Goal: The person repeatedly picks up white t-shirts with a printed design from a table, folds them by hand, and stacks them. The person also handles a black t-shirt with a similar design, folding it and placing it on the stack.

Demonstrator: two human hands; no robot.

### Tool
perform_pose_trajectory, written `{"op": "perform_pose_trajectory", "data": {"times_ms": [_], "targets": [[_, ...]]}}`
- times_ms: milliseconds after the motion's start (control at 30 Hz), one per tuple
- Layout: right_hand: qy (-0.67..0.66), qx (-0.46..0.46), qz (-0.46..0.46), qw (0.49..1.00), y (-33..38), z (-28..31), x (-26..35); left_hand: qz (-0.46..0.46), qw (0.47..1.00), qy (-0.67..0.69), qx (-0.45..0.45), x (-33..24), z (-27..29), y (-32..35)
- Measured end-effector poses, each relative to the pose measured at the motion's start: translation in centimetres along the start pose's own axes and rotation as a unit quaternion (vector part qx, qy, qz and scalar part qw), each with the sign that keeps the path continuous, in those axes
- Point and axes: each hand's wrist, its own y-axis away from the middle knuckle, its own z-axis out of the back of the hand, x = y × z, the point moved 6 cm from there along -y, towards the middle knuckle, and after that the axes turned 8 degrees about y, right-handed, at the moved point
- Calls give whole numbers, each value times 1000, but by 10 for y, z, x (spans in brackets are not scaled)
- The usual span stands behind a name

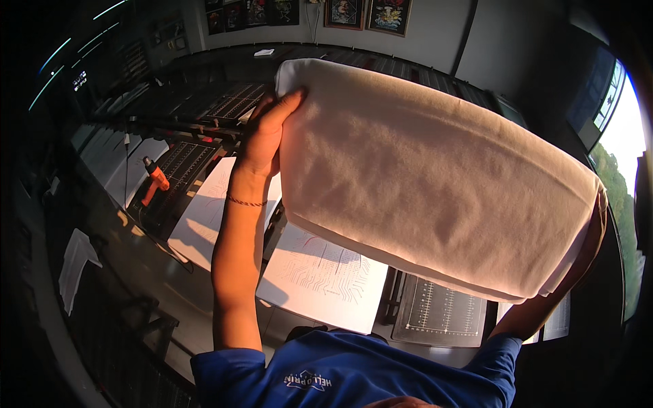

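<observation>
A large folded bundle of white cloth point(435, 177), pinkish in the low light, is held up in front of me, slanting down to the right. My left hand point(267, 132) is closed on its upper left edge, with the thumb over the front face and the other fingers mostly hidden. At the far right end, my right hand point(598, 214) wraps round the bundle's edge in deep shadow; its fingers hardly show. Below the cloth lies a white printed panel point(323, 279) with branching dark lines. Another white panel point(207, 217) lies to its left, partly behind my left forearm.
An orange heat gun point(158, 175) rests on a dark gridded board point(180, 166) at the left. Another gridded board point(442, 313) sits below the cloth. Long dark work tables point(204, 102) curve behind, framed pictures point(388, 15) hang on the far wall, and a bright window point(622, 129) stands at right.
</observation>
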Motion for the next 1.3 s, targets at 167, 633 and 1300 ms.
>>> {"op": "perform_pose_trajectory", "data": {"times_ms": [167,633,1300], "targets": [[16,66,-161,985,20,-148,-96,104,991,33,-76,20,134,-24],[116,14,-226,967,66,-201,-64,179,976,98,-77,-29,166,2],[5,25,-675,737,529,-102,-249,417,871,40,-257,187,383,453]]}}
